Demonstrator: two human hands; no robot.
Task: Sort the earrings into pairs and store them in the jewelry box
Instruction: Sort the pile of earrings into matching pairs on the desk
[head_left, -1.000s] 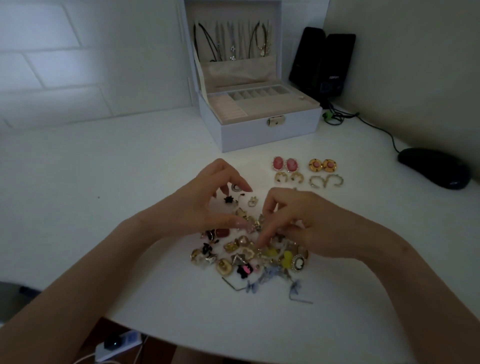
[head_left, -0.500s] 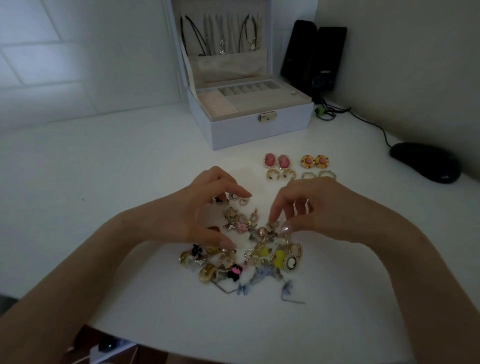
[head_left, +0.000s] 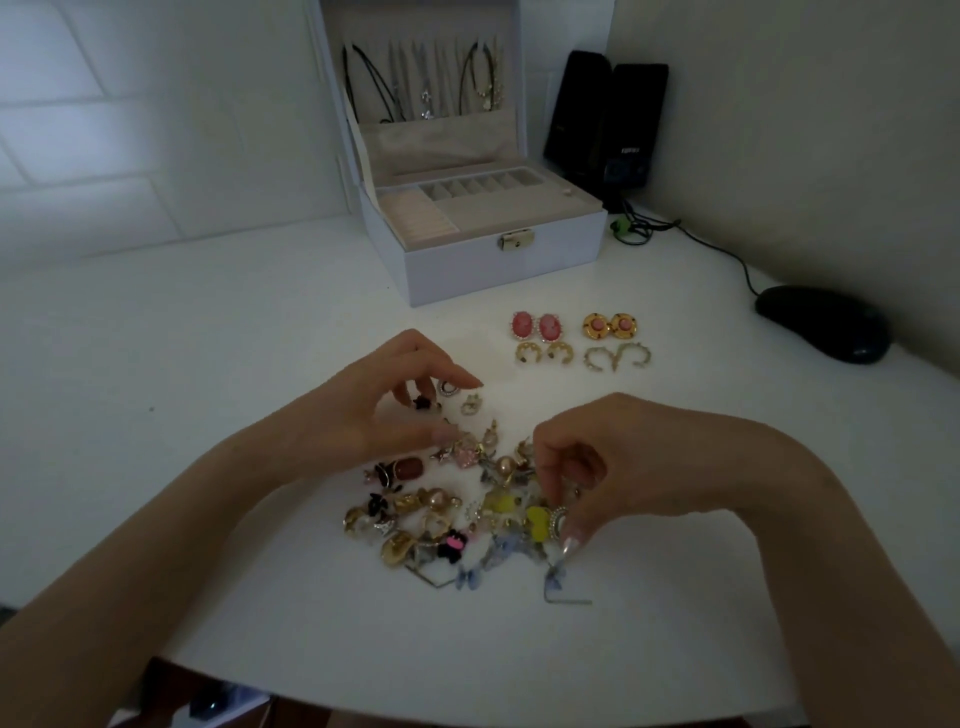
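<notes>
Earring pile (head_left: 441, 519) near table (head_left: 363, 649) edge

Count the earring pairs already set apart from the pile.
4, in a grid: pink ovals, gold rounds beside them, small gold hoops and larger hoops in front; none looks hidden.

jewelry box (head_left: 467, 270): showing white, beige lining
oval earrings (head_left: 535, 326): showing pink
round earrings (head_left: 609, 325): showing gold, pink centres
mouse (head_left: 823, 322): showing black
</notes>
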